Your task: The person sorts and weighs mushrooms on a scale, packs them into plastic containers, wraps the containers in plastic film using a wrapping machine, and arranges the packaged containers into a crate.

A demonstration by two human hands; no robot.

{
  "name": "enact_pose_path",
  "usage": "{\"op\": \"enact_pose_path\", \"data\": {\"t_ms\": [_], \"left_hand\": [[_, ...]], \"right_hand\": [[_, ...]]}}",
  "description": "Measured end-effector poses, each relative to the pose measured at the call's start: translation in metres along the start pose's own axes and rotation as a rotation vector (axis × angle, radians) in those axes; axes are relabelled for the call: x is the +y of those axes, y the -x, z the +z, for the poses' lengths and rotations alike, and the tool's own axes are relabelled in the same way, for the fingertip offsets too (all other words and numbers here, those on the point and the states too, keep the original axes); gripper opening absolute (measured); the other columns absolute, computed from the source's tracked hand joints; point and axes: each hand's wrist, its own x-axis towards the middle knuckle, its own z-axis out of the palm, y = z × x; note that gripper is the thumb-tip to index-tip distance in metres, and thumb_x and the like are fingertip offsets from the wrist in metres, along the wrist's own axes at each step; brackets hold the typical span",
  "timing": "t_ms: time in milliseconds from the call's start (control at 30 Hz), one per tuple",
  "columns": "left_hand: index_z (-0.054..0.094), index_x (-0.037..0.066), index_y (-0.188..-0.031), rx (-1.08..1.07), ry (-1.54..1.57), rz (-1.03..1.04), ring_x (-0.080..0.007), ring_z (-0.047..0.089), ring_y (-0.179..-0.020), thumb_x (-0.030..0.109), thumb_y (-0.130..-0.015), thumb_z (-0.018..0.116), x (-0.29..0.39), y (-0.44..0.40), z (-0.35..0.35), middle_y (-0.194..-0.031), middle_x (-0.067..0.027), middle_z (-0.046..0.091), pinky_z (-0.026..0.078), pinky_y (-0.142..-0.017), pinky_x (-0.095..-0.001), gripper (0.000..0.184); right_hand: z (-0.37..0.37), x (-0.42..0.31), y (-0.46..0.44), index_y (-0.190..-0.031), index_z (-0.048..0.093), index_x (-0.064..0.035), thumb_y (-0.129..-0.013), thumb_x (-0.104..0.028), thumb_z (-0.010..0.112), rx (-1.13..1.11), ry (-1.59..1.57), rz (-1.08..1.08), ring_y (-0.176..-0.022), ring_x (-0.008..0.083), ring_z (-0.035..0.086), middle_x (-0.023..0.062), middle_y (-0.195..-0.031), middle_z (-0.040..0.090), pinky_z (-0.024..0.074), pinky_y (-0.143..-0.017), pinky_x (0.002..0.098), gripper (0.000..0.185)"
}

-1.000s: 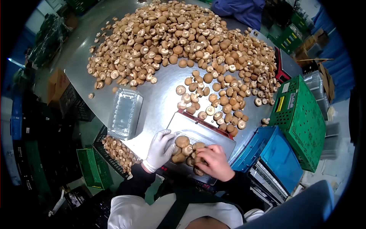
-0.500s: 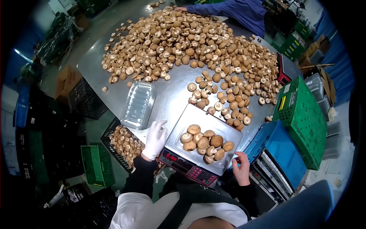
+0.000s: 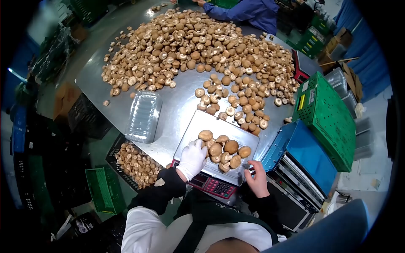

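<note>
A weighing scale [image 3: 210,187] with a steel pan stands at the table's near edge, with several brown-capped shiitake mushrooms [image 3: 231,146] in a transparent tray on top. My left hand [image 3: 193,159], in a white glove, is over the left part of this group, its fingers curled down around a mushroom it mostly hides. Beside the pan's right edge is my bare right hand [image 3: 258,180], thumb and forefinger apart and holding nothing. Left of the scale lies a clear plastic container [image 3: 144,117].
A large mushroom heap [image 3: 181,46] covers the far side of the metal table [image 3: 179,95]. A co-worker's blue sleeve [image 3: 240,12] reaches in there. At right stand a green crate [image 3: 327,120] and a blue box [image 3: 312,156]. A black crate of mushrooms [image 3: 137,164] sits below left.
My left hand has moved right, from beside the scale onto the mushrooms in the tray. My right hand stays by the pan's right edge. The whole view has shifted slightly.
</note>
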Motion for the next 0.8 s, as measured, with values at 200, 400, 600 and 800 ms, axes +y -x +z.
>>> {"op": "enact_pose_path", "data": {"t_ms": [200, 400, 600, 800], "left_hand": [[0.056, 0.006, -0.088, -0.005, -0.026, -0.015, -0.0288, 0.058, -0.080, 0.016, -0.067, 0.068, 0.001, -0.013, 0.013, -0.099, -0.0136, 0.046, 0.052, -0.059, -0.0389, 0.026], [0.058, 0.006, -0.085, 0.034, 0.044, 0.015, -0.0260, 0.061, -0.061, 0.014, -0.066, 0.063, -0.002, -0.007, 0.005, -0.101, -0.0134, 0.050, 0.051, -0.053, -0.0371, 0.021], [0.059, 0.003, -0.097, 0.139, 0.334, -0.039, -0.0284, 0.065, -0.073, 0.016, -0.076, 0.063, -0.013, 0.008, -0.012, -0.120, -0.0176, 0.048, 0.054, -0.062, -0.0339, 0.025], [0.054, 0.002, -0.105, 0.289, 1.315, -0.581, -0.0104, 0.059, -0.069, -0.005, -0.081, 0.048, -0.070, 0.060, -0.022, -0.102, -0.0089, 0.060, 0.049, -0.058, -0.0208, 0.027]], "right_hand": [[-0.027, -0.004, -0.038, -0.104, 0.056, -0.0018, -0.078, -0.011, 0.063, 0.065, 0.059, -0.081, -0.074, 0.0248, 0.056, 0.0127, -0.092, 0.057, 0.0460, -0.064, 0.0315, 0.029], [-0.039, 0.024, -0.125, -0.104, 0.058, 0.0024, -0.078, -0.018, 0.064, -0.047, 0.150, 0.061, -0.076, 0.0193, 0.060, 0.0140, -0.094, 0.064, 0.0482, -0.063, 0.0296, 0.033], [-0.010, 0.076, -0.195, -0.098, 0.064, -0.0041, -0.075, -0.021, 0.062, -0.143, 0.353, 0.138, -0.085, 0.0320, 0.063, 0.0186, -0.089, 0.065, 0.0490, -0.077, 0.0382, 0.029], [0.029, 0.108, -0.222, -0.089, 0.067, -0.0054, -0.072, -0.024, 0.067, -0.305, 0.494, 0.087, -0.084, 0.0338, 0.062, 0.0187, -0.085, 0.064, 0.0484, -0.076, 0.0416, 0.025]]}}
